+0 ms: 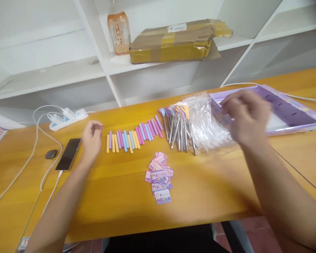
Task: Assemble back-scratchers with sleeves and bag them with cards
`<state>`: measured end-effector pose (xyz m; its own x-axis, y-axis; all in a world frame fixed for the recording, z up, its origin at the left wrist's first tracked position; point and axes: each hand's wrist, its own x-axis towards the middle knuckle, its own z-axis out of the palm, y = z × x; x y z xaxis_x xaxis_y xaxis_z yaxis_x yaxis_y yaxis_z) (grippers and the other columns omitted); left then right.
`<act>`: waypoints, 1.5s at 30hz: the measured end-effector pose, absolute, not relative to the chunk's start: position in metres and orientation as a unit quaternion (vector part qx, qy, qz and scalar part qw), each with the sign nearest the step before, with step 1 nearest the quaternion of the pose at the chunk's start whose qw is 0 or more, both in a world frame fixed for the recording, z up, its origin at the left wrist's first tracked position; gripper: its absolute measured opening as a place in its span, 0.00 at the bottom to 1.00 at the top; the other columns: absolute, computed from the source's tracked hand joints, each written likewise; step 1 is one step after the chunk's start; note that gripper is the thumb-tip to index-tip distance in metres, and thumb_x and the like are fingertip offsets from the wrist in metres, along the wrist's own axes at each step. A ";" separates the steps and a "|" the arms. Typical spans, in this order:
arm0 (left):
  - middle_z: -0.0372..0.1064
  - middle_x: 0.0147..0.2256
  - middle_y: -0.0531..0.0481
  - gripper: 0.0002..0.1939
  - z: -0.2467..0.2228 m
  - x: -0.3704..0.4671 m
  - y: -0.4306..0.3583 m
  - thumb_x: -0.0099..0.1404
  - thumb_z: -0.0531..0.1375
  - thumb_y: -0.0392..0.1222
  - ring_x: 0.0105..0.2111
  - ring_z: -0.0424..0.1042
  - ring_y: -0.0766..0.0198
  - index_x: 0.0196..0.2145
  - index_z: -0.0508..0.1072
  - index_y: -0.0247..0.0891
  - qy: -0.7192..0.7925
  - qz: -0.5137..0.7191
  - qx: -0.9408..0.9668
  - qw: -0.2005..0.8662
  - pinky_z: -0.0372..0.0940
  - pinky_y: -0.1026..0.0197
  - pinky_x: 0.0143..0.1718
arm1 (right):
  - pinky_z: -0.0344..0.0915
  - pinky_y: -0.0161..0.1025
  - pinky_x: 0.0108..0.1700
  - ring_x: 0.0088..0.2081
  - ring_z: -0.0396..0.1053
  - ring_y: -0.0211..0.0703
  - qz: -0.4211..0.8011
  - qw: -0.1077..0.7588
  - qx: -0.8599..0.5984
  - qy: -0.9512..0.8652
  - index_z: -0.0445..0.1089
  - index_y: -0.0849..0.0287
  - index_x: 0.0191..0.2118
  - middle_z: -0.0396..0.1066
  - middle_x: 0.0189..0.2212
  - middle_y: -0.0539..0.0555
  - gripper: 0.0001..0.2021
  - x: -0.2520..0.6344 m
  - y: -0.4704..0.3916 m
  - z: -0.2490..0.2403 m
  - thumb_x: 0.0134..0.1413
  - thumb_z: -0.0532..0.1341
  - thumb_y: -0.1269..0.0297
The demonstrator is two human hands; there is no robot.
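While the blurred right hand hangs by an open purple rectangular box, the left hand curls near slim pastel rods; can't tell either grip.

Office-like workspace, shown by the desk, white shelving behind it, and a power strip and cabled phone upon it.

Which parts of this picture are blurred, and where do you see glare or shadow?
Head view: the right hand is smeared, probably by motion; head view: bright glints on the clear plastic bags; head view: a soft shadow on the table beside the right forearm; head view: small print on the cards unreadable.
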<state>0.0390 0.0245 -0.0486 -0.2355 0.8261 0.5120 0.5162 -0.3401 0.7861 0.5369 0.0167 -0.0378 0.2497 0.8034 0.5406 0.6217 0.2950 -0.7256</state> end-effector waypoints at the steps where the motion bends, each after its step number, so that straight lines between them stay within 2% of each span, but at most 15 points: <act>1: 0.71 0.36 0.51 0.06 -0.065 0.034 0.028 0.64 0.59 0.33 0.39 0.73 0.60 0.37 0.74 0.41 0.601 0.522 0.595 0.115 0.71 0.57 0.45 | 0.68 0.40 0.41 0.34 0.70 0.40 0.102 0.526 -0.594 -0.599 0.77 0.59 0.42 0.76 0.34 0.55 0.08 0.532 0.021 -0.045 0.72 0.60 0.67; 3: 0.70 0.39 0.50 0.08 -0.097 0.021 0.032 0.64 0.56 0.33 0.42 0.73 0.59 0.40 0.71 0.42 0.681 0.482 0.544 0.092 0.70 0.56 0.51 | 0.63 0.42 0.38 0.31 0.67 0.40 0.127 0.513 -0.613 -0.587 0.75 0.58 0.38 0.74 0.30 0.54 0.07 0.524 0.028 -0.064 0.66 0.59 0.68; 5: 0.67 0.38 0.50 0.08 -0.121 0.011 0.035 0.63 0.55 0.33 0.41 0.72 0.57 0.40 0.68 0.43 0.704 0.477 0.519 0.088 0.70 0.55 0.50 | 0.63 0.43 0.39 0.31 0.67 0.42 0.125 0.487 -0.626 -0.596 0.74 0.57 0.38 0.75 0.33 0.55 0.06 0.519 0.032 -0.085 0.63 0.59 0.66; 10: 0.67 0.37 0.51 0.10 -0.143 0.001 0.037 0.63 0.57 0.35 0.38 0.71 0.58 0.42 0.68 0.42 0.708 0.448 0.536 0.105 0.70 0.55 0.47 | 0.60 0.43 0.37 0.32 0.69 0.47 0.094 0.387 -0.627 -0.670 0.70 0.55 0.35 0.74 0.31 0.55 0.11 0.521 0.026 -0.117 0.65 0.59 0.55; 13: 0.69 0.39 0.50 0.11 -0.145 0.003 0.037 0.63 0.60 0.36 0.37 0.72 0.58 0.44 0.68 0.41 0.708 0.420 0.557 0.111 0.70 0.53 0.46 | 0.57 0.43 0.35 0.29 0.66 0.46 0.092 0.336 -0.628 -0.696 0.67 0.54 0.32 0.72 0.28 0.54 0.17 0.523 0.021 -0.119 0.68 0.57 0.49; 16: 0.70 0.40 0.50 0.12 -0.149 0.004 0.035 0.64 0.61 0.37 0.36 0.73 0.57 0.46 0.68 0.42 0.711 0.392 0.572 0.117 0.71 0.51 0.45 | 0.56 0.43 0.33 0.28 0.66 0.46 0.086 0.316 -0.625 -0.709 0.66 0.54 0.31 0.71 0.27 0.54 0.18 0.522 0.018 -0.116 0.69 0.57 0.47; 28: 0.73 0.42 0.46 0.14 -0.147 0.006 0.031 0.64 0.64 0.40 0.43 0.77 0.49 0.45 0.65 0.44 0.731 0.336 0.586 0.098 0.72 0.44 0.51 | 0.56 0.43 0.33 0.27 0.66 0.44 0.088 0.295 -0.607 -0.733 0.65 0.53 0.29 0.71 0.25 0.52 0.18 0.519 0.018 -0.119 0.67 0.60 0.49; 36: 0.76 0.39 0.48 0.21 -0.144 0.004 0.034 0.61 0.66 0.42 0.37 0.78 0.50 0.50 0.68 0.42 0.734 0.359 0.568 0.100 0.73 0.46 0.45 | 0.56 0.42 0.34 0.27 0.65 0.44 0.079 0.304 -0.604 -0.732 0.61 0.53 0.29 0.68 0.24 0.52 0.17 0.515 0.019 -0.124 0.68 0.59 0.52; 40: 0.77 0.38 0.49 0.26 -0.144 0.005 0.034 0.60 0.66 0.44 0.36 0.78 0.51 0.55 0.69 0.40 0.735 0.367 0.561 0.101 0.73 0.49 0.44 | 0.56 0.42 0.34 0.26 0.63 0.43 0.071 0.335 -0.595 -0.727 0.61 0.53 0.28 0.66 0.24 0.51 0.17 0.517 0.019 -0.122 0.67 0.60 0.52; 45: 0.77 0.36 0.49 0.28 -0.145 0.004 0.035 0.59 0.67 0.45 0.36 0.77 0.51 0.57 0.74 0.38 0.731 0.351 0.579 0.080 0.72 0.50 0.43 | 0.54 0.43 0.33 0.25 0.58 0.42 0.074 0.429 -0.591 -0.679 0.58 0.52 0.26 0.60 0.21 0.49 0.20 0.517 0.015 -0.116 0.67 0.61 0.52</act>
<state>0.0044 0.0346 -0.1447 -0.3158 0.9034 0.2900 0.7912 0.0821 0.6060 0.5168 0.0148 -0.1155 0.0678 0.8664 0.4948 0.7387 0.2897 -0.6086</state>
